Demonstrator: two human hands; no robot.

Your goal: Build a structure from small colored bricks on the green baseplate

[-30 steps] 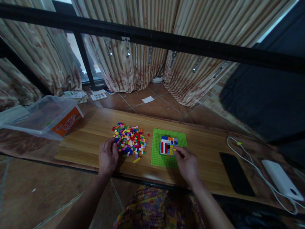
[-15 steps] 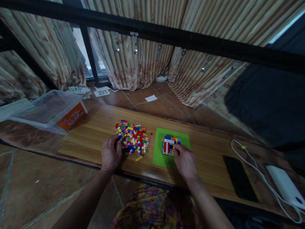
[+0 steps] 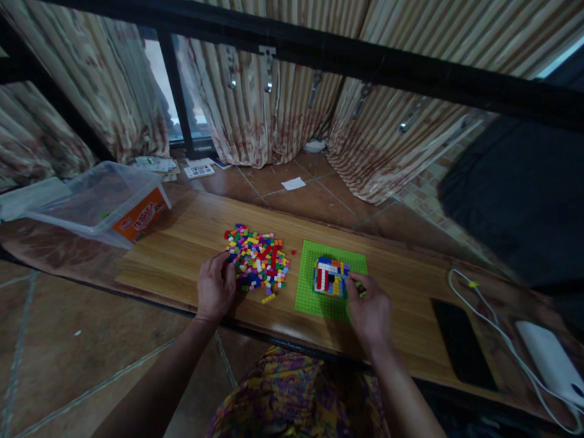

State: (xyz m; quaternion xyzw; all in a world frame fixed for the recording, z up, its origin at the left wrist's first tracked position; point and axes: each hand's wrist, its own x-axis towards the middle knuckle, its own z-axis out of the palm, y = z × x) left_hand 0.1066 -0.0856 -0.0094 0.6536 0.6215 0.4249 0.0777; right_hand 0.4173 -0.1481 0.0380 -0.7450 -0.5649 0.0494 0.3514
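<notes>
A small build of coloured toy bricks (image 3: 325,279), in white, red, blue and yellow with a dark gap in its top, sits on a green studded baseplate (image 3: 310,306). My right hand (image 3: 371,308) is at its right side, thumb and forefinger drawn together against the edge. Whatever is between those fingertips is too small to make out. Left of the baseplate lies a heap of loose toy bricks (image 3: 259,259) in many colours. At the heap's left edge rests my left hand (image 3: 215,285), its fingers bent and slightly apart, with no brick visible in them.
A clear plastic box (image 3: 94,206) with an orange label stands at the table's left end. On the right lie a black phone-like slab (image 3: 462,343), a white device (image 3: 550,362) and a white cable (image 3: 494,325). One red brick (image 3: 293,252) lies apart from the heap.
My right hand has shifted from the build's top to its right edge, uncovering more yellow and blue bricks. My left hand stays beside the heap. The whole view has moved slightly.
</notes>
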